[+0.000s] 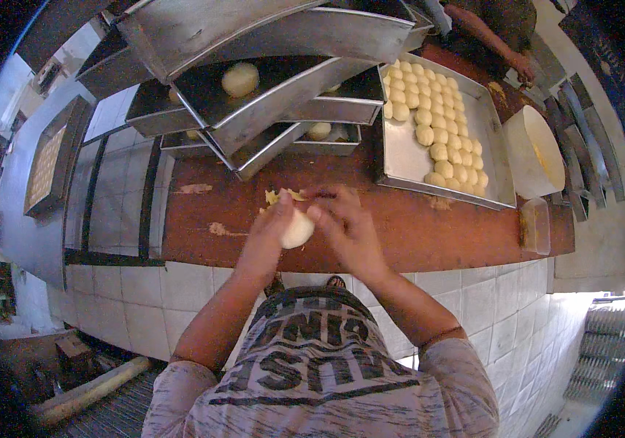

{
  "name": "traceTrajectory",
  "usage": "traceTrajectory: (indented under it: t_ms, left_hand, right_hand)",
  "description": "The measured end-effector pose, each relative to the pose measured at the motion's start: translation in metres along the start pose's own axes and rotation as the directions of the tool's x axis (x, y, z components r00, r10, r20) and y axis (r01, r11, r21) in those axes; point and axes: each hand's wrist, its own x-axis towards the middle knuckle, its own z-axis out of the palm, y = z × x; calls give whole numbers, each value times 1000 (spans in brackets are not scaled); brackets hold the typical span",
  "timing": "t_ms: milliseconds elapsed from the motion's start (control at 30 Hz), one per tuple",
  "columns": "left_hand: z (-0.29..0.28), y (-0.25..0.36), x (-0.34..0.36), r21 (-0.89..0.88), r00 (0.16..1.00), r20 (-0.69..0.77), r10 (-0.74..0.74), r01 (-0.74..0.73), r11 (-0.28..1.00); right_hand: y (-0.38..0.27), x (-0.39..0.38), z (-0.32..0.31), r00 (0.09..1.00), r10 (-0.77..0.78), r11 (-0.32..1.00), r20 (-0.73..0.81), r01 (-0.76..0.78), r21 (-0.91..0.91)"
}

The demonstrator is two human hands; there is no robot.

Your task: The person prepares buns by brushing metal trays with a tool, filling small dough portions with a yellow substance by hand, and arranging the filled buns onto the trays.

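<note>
A pale, rounded piece of dough (298, 231) is held in front of me above the near part of the brown table. My left hand (266, 235) is wrapped round its left side, thumb upward. My right hand (350, 228) has its fingers bent over the dough's upper right side, with the thumb against its edge; the fingertips are partly blurred. Yellow, crumbly stuff (281, 196) shows just beyond the left fingertips; whether it lies on the table or in the hand is hard to make out.
Deep metal pans (283, 95) with dough balls (240, 79) are stacked crosswise ahead. Right of them, a metal tray (499, 164) carries rows of small dough balls. A white bucket (534, 150) and a clear plastic tub (535, 226) stand farther right. Another person's arm (491, 36) reaches in there.
</note>
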Motion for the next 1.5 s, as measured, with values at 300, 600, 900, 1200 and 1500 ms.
traceTrajectory:
  t_ms: [300, 600, 900, 1200, 1500]
  left_hand:
    - [-18, 30, 14, -274, 886, 423, 190, -74, 959]
    - [-6, 0, 10, -232, 799, 193, 569, -526, 818]
    - [-15, 18, -4, 514, 761, -177, 624, -469, 718]
    - [-19, 48, -4, 381, 838, 310, 449, -542, 749]
    - [-155, -48, 45, 797, 837, 16, 547, -341, 499]
  right_hand:
    - [-17, -19, 8, 923, -110, 994, 369, 110, 19]
    - [-13, 2, 19, 838, 375, 309, 396, -516, 799]
    - [-56, 17, 5, 961, -210, 938, 180, 250, -239]
    - [-66, 41, -33, 759, -276, 886, 590, 439, -150]
    - [-221, 204, -164, 719, -679, 728, 151, 686, 9]
